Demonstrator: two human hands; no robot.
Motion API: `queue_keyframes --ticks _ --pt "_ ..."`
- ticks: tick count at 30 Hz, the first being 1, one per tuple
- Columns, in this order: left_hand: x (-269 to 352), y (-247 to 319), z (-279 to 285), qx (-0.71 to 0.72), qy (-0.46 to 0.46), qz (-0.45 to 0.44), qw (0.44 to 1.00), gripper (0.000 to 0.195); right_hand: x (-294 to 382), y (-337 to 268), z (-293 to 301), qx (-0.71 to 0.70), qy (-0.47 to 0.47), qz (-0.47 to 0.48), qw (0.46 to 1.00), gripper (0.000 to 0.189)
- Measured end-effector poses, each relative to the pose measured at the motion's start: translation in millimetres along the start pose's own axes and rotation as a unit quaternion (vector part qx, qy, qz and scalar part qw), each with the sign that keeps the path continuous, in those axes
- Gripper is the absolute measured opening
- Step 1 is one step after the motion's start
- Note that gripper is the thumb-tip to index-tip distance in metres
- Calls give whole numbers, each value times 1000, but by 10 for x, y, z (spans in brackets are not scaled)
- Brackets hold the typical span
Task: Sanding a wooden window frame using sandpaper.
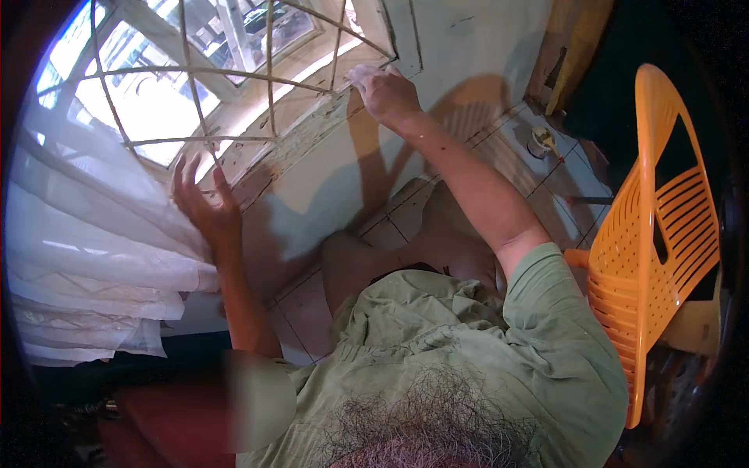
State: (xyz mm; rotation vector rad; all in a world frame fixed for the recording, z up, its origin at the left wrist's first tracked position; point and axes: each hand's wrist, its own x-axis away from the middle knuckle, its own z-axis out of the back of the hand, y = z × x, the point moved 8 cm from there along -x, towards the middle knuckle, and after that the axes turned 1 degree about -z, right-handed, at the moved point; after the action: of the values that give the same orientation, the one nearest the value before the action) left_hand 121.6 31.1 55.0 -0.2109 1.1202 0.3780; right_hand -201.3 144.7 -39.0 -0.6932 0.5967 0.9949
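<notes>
My left hand (209, 199) is raised at the lower left corner of the window, its fingers apart beside a metal window grille (228, 71) and the sill. At the sill's right end is my right hand (383, 93), with whitish fingertips bent against the frame edge; whether it holds something there is hidden. The window sill (263, 155) has worn, chipped paint along its edge. Close to my left hand hangs a sheer white curtain (117, 234).
An orange plastic chair (643, 234) stands at the right. On the tiled floor (292, 319), a small container (539, 143) with a brush-like tool lies near the wall (304, 205). A dark red object (175, 415) is at the lower left.
</notes>
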Motion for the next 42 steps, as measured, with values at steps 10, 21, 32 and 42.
queue_keyframes --ticks 10,21,32,42 --pt "268 -1002 876 -161 83 45 982 33 -240 119 -145 44 -155 -66 985 29" --pt "-563 -1011 982 -132 236 -58 961 37 -340 -89 -93 46 -155 -20 987 33" --pt "-1129 -1815 914 -187 177 -100 961 30 -403 7 -290 30 -219 -113 969 34" --pt "-1084 -1996 812 -209 111 -57 970 41 -479 115 -214 50 -215 -149 964 37"
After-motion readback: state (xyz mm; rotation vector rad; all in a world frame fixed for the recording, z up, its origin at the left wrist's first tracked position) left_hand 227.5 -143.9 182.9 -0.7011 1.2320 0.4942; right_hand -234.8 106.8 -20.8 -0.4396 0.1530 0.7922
